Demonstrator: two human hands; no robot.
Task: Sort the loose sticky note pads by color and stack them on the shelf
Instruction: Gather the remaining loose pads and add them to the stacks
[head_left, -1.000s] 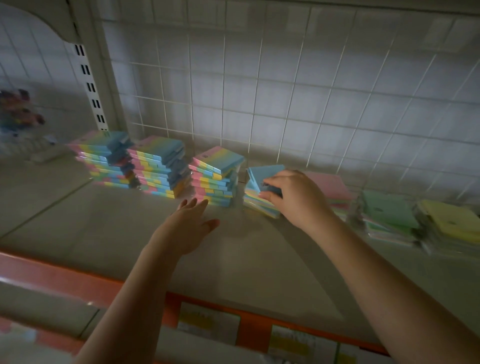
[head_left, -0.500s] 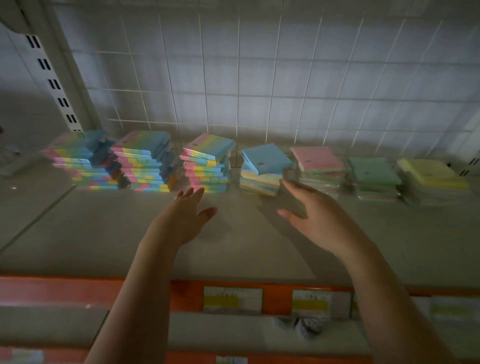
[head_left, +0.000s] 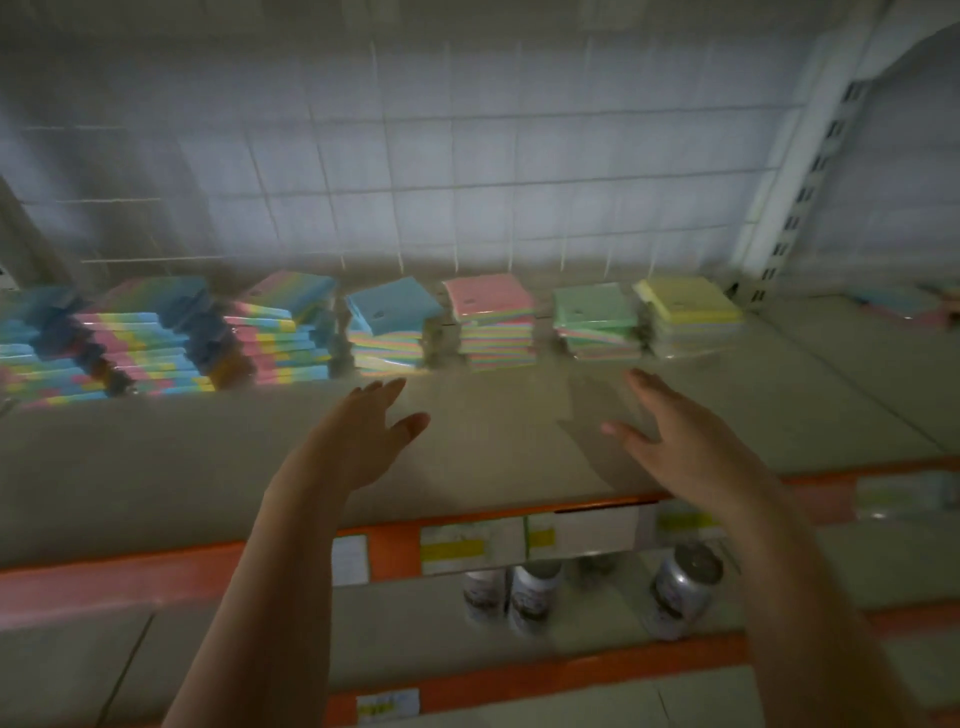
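Left hand (head_left: 358, 441) and right hand (head_left: 685, 441) hover empty, fingers extended, above shelf (head_left: 156, 467); price labels (head_left: 452, 548) blurred, unreadable.

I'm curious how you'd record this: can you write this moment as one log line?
left hand: open, empty | right hand: open, empty | both above shelf | pads: blue, pink, green, yellow stacks

No text can be read. The white-and-yellow paper price tags (head_left: 470, 545) on the orange shelf-edge strip (head_left: 156, 577) and the labels on the silver cans (head_left: 680, 592) below are too blurred.
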